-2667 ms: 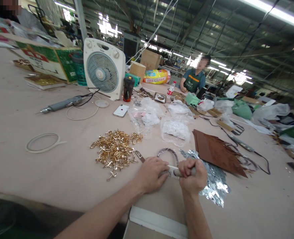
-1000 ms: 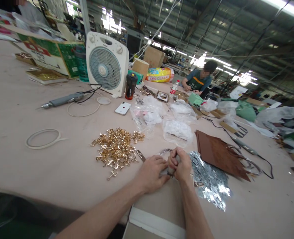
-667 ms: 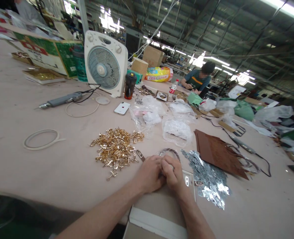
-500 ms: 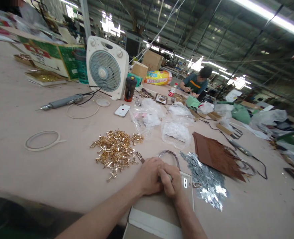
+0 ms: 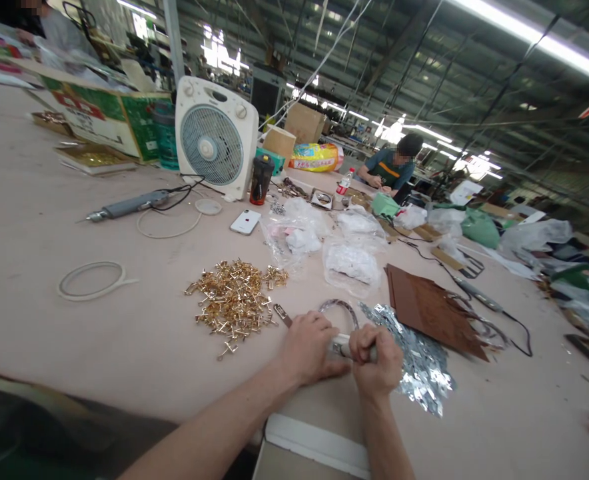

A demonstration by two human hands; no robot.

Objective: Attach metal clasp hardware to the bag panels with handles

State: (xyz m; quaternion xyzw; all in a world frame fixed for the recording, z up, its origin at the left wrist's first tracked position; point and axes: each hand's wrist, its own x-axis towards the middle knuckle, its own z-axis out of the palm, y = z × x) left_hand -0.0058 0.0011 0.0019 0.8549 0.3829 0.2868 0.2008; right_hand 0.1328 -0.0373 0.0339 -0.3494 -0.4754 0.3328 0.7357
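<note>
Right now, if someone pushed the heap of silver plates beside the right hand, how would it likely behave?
The silver plates would probably slide apart and spread, since they overlap loosely. Looking flat, they seem unlikely to roll. Their metallic shine suggests stiff, slippery pieces.

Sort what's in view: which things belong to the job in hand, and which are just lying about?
Seemingly the job's: grey tool in the right hand; beige panel by the left hand; probably gold pieces, silver plates.

Seemingly lying about: phone, fan, tumbler, soda bottle.
</note>
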